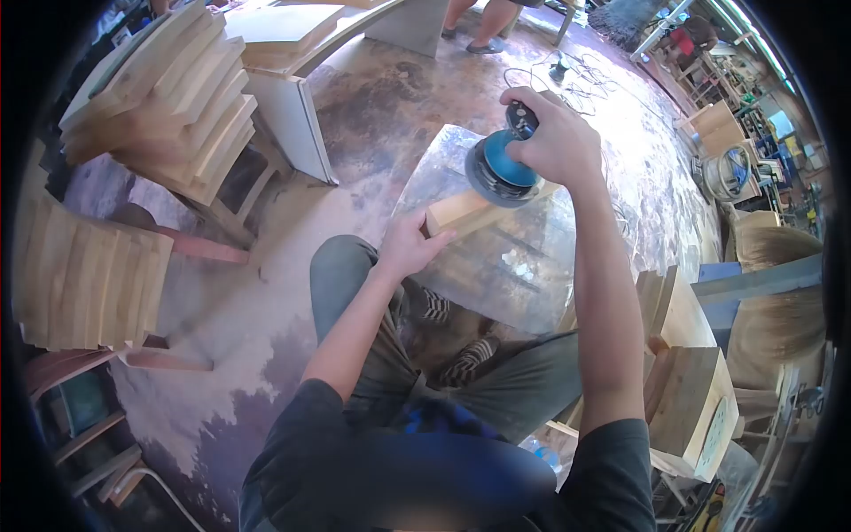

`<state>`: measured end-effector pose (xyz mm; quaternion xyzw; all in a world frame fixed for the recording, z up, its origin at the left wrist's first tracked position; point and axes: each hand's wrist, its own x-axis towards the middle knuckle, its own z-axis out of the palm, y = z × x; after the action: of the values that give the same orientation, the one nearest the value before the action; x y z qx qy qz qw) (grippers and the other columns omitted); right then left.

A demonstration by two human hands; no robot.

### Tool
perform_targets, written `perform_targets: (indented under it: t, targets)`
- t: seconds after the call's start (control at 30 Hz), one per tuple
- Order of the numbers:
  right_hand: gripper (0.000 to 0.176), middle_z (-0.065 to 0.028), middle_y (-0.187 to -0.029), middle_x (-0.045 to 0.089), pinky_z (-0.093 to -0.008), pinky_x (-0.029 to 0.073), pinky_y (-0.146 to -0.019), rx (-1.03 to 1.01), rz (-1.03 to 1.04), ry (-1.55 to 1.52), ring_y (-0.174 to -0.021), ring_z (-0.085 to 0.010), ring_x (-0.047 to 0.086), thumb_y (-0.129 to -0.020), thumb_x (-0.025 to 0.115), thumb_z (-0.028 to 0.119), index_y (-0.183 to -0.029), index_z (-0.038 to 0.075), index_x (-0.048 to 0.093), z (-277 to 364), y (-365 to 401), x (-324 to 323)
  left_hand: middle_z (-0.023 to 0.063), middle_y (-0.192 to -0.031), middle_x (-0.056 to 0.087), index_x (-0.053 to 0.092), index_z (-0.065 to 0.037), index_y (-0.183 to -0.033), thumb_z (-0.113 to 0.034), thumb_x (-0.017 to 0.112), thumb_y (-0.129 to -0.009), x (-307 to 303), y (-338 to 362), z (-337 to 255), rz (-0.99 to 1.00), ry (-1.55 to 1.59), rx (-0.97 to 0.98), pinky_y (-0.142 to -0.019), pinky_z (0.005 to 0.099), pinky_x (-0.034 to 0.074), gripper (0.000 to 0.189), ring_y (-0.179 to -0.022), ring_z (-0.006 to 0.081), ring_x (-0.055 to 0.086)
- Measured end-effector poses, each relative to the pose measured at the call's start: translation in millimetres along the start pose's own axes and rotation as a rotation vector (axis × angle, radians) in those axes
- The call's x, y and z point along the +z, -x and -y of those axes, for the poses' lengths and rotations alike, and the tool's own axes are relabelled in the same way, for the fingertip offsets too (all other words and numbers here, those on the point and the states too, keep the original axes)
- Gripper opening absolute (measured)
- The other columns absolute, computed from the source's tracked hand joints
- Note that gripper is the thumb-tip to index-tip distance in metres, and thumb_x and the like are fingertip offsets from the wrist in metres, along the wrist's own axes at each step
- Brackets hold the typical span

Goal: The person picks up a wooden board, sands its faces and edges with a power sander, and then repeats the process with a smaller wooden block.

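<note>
My right hand (563, 137) is wrapped round a blue and black power sander (505, 164), whose round pad rests against the top of a pale wooden block (461, 211). The near left end of that block is gripped by my left hand (414, 244), thumb along its side. Part of the block is hidden under the sander. Beneath it is a low, worn, shiny work surface (496, 266), in front of my bent knees.
Wooden pieces are stacked on stands at the left (97, 284) and upper left (177, 97). More wooden blocks (687, 399) stand by my right elbow. A cable (585, 75) lies on the floor ahead. Another person's legs (487, 27) show at the top.
</note>
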<state>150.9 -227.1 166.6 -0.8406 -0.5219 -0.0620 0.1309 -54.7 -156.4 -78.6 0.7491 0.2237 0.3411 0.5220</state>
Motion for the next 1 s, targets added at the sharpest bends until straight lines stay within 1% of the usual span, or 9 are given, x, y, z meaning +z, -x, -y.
perform_targets:
  t: [0.1, 0.17, 0.2, 0.5, 0.6, 0.7, 0.77, 0.9, 1.0]
  targets:
    - [0.061, -0.0024, -0.123, 0.075, -0.045, 0.06, -0.094, -0.036, -0.013, -0.014, -0.114, -0.0304, 0.076, -0.074, 0.079, 0.024, -0.133, 0.035, 0.072, 27.4, 9.9, 1.4, 0.0141, -0.094, 0.082, 0.08, -0.009, -0.129, -0.03, 0.092, -0.088, -2.7, -2.1, -2.9, -0.016, -0.05, 0.012, -0.074, 0.0393, 0.061, 0.048, -0.076, 0.0257, 0.079]
    - [0.059, -0.0015, -0.12, 0.075, -0.0446, 0.061, -0.092, -0.087, -0.064, -0.033, -0.113, -0.0308, 0.076, -0.074, 0.078, 0.023, -0.132, 0.034, 0.073, 42.8, 18.3, 5.0, 0.0095, -0.095, 0.084, 0.081, -0.004, -0.126, -0.025, 0.093, -0.088, -5.7, -1.2, -8.1, 0.041, -0.162, -0.11, -0.076, 0.0347, 0.059, 0.045, -0.083, 0.0134, 0.076]
    - [0.058, -0.0012, -0.121, 0.075, -0.0442, 0.061, -0.092, -0.071, -0.058, -0.022, -0.114, -0.03, 0.076, -0.074, 0.078, 0.023, -0.131, 0.034, 0.074, 51.1, 21.8, 3.4, 0.0095, -0.095, 0.084, 0.081, -0.004, -0.126, -0.025, 0.093, -0.088, -3.1, -0.6, -8.4, 0.043, -0.163, -0.113, -0.076, 0.0347, 0.059, 0.045, -0.083, 0.0134, 0.076]
    - [0.053, -0.0007, -0.125, 0.074, -0.0426, 0.062, -0.094, -0.125, -0.026, -0.052, -0.115, -0.0295, 0.076, -0.079, 0.078, 0.023, -0.13, 0.035, 0.074, 80.4, 36.4, 5.0, 0.0178, -0.091, 0.082, 0.081, -0.004, -0.115, -0.029, 0.092, -0.086, 16.4, 3.3, 5.5, -0.16, -0.288, 0.071, -0.073, 0.0419, 0.061, 0.04, -0.081, 0.032, 0.082]
    - [0.054, -0.0009, -0.128, 0.074, -0.0426, 0.062, -0.094, -0.106, -0.038, -0.051, -0.115, -0.0297, 0.076, -0.08, 0.078, 0.024, -0.132, 0.036, 0.073, 64.2, 33.1, 3.7, 0.0188, -0.094, 0.082, 0.08, -0.003, -0.117, -0.028, 0.09, -0.088, 14.7, 3.6, 8.6, -0.152, -0.274, 0.023, -0.075, 0.0428, 0.061, 0.039, -0.085, 0.033, 0.082]
    - [0.057, -0.0013, -0.129, 0.074, -0.0433, 0.061, -0.095, -0.047, -0.024, -0.021, -0.116, -0.0302, 0.076, -0.078, 0.079, 0.026, -0.134, 0.037, 0.072, 31.7, 22.4, 2.6, 0.018, -0.078, 0.076, 0.075, -0.004, -0.113, -0.038, 0.089, -0.089, 10.1, 4.7, 12.9, -0.162, -0.182, 0.075, -0.067, 0.0489, 0.06, 0.043, -0.074, 0.0425, 0.078]
    - [0.059, -0.0014, -0.129, 0.074, -0.0437, 0.061, -0.095, -0.018, -0.032, -0.006, -0.116, -0.0303, 0.076, -0.077, 0.08, 0.028, -0.135, 0.038, 0.071, 9.9, 13.4, -1.9, 0.02, -0.086, 0.079, 0.074, -0.004, -0.122, -0.037, 0.086, -0.092, 2.5, 3.1, 5.7, -0.094, -0.199, 0.169, -0.07, 0.0489, 0.061, 0.046, -0.078, 0.0418, 0.078]
    - [0.065, -0.0034, -0.131, 0.073, -0.0443, 0.06, -0.096, 0.105, 0.012, 0.062, -0.119, -0.0305, 0.075, -0.075, 0.079, 0.03, -0.139, 0.039, 0.069, -26.4, -3.1, -6.6, 0.0215, -0.093, 0.08, 0.073, -0.003, -0.124, -0.037, 0.085, -0.093, -2.7, 3.7, 4.0, -0.03, -0.24, 0.131, -0.073, 0.048, 0.062, 0.047, -0.082, 0.0414, 0.079]
    - [0.06, -0.0052, -0.132, 0.073, -0.0505, 0.061, -0.098, 0.207, 0.043, 0.124, -0.124, -0.0327, 0.075, -0.081, 0.075, 0.033, -0.14, 0.041, 0.068, -43.6, -15.1, -9.4, 0.0219, -0.095, 0.08, 0.073, -0.003, -0.124, -0.035, 0.086, -0.094, -5.9, 3.6, -0.7, -0.028, -0.245, 0.135, -0.075, 0.0484, 0.062, 0.045, -0.084, 0.0414, 0.079]
